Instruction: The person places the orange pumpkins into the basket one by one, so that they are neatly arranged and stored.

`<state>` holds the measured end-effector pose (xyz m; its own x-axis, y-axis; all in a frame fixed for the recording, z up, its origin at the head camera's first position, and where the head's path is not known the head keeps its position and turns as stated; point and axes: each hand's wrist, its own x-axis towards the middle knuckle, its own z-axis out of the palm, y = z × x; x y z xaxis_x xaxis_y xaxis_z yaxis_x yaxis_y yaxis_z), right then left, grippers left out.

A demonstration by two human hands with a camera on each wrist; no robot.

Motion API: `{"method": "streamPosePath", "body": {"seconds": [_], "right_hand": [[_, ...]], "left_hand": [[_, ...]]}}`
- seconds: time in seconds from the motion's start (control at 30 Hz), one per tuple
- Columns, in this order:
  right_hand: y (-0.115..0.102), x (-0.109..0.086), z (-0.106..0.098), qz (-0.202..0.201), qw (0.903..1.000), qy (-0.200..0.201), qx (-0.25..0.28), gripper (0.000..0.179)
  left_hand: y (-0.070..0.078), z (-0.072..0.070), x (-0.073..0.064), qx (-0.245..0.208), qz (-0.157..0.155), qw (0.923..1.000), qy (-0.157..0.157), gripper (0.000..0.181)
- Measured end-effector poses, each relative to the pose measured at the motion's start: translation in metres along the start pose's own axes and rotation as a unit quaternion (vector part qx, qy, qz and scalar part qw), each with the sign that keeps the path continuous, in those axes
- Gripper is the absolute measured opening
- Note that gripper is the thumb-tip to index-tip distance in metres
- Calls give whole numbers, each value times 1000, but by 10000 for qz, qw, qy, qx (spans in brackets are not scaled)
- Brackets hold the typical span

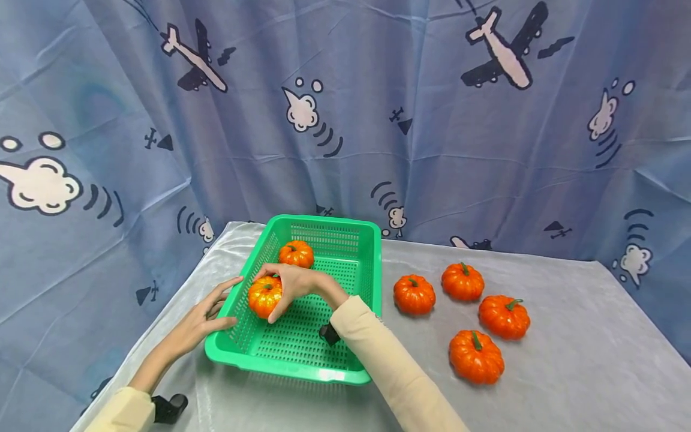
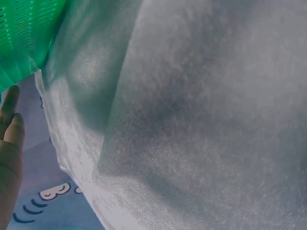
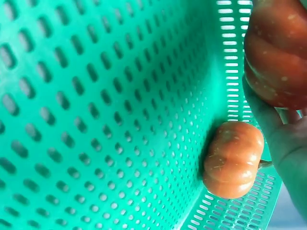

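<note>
An orange pumpkin (image 1: pixel 265 297) is in my right hand (image 1: pixel 294 283), thumb on one side and fingers on the other, inside the green basket (image 1: pixel 294 362) near its left wall. In the right wrist view the held pumpkin (image 3: pixel 278 52) shows at the upper right, partly cut off. Another pumpkin (image 1: pixel 296 254) lies in the basket's far left corner, its stem sideways in the right wrist view. My left hand (image 1: pixel 197 324) rests at the basket's left rim with its fingers spread and fairly straight. Only part of that hand (image 2: pixel 10 143) shows in the left wrist view.
Right of the basket, several pumpkins lie on the silvery cloth-covered table (image 1: pixel 572 324); the closest to the basket is one pumpkin (image 1: pixel 414 294). A blue curtain (image 1: pixel 345 120) with printed airplanes hangs behind the table. The table's left edge runs near my left arm.
</note>
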<state>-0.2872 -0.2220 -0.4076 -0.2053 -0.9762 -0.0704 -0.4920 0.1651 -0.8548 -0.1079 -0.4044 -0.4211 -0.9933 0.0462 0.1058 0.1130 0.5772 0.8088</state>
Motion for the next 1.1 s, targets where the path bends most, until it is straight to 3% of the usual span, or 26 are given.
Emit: {"method": "streamPosePath", "body": {"seconds": [0.33,0.53,0.77,0.97,1.1], "right_hand": [[6,14,24,422,9929,-488,-1002,81],[6,14,21,882,9799,-580,-1690,90],[5,9,11,1070,9797,-616,-1578,94],[-3,-5,-9,868,9891,-597,-1028,95],[-40,-29,-34,95,9928,-102,-1187,93]], "left_hand": [[-8,-1,-22,-32,-245,9996,161,70],[-8,-9,-11,3,-212,9997,85,70],[-6,-12,3,-27,-247,9997,-41,71],[-9,-8,8,-53,-311,9995,-39,71],[-11,-11,9,-21,-305,9995,10,71]]}}
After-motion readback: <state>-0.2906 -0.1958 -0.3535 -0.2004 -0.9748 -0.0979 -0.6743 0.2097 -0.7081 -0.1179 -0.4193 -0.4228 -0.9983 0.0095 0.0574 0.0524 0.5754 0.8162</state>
